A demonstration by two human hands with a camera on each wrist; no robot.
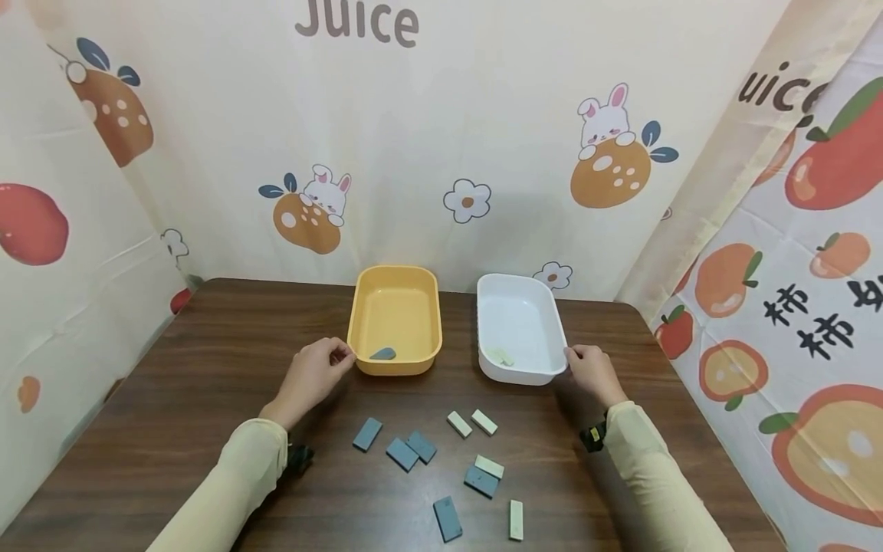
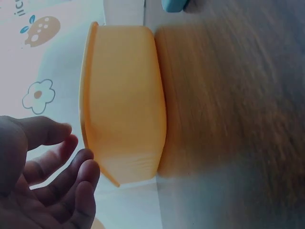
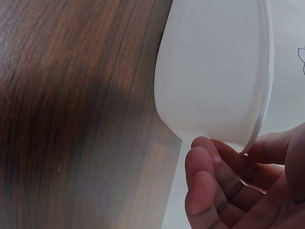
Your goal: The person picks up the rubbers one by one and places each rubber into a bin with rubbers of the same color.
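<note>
My left hand (image 1: 319,376) is at the front left corner of a yellow plastic bin (image 1: 398,274), with loosely bent fingers right at its rim. In the left wrist view the thumb and index fingertips are close together, beside the rim. On the other side my right hand (image 1: 593,373) pinches the rim of a white plastic bin (image 1: 522,377) near its front right corner. One blue-grey block (image 1: 383,353) lies in the yellow bin, partly hidden by the front wall. Pale green blocks (image 1: 501,357) lie in the white bin.
Several blue-grey blocks (image 1: 448,519) and pale green blocks (image 1: 516,520) lie scattered on the brown wooden table (image 1: 310,498) between my forearms. One pale green block (image 1: 489,467) lies against a blue-grey one. A printed curtain (image 1: 414,115) hangs right behind the bins.
</note>
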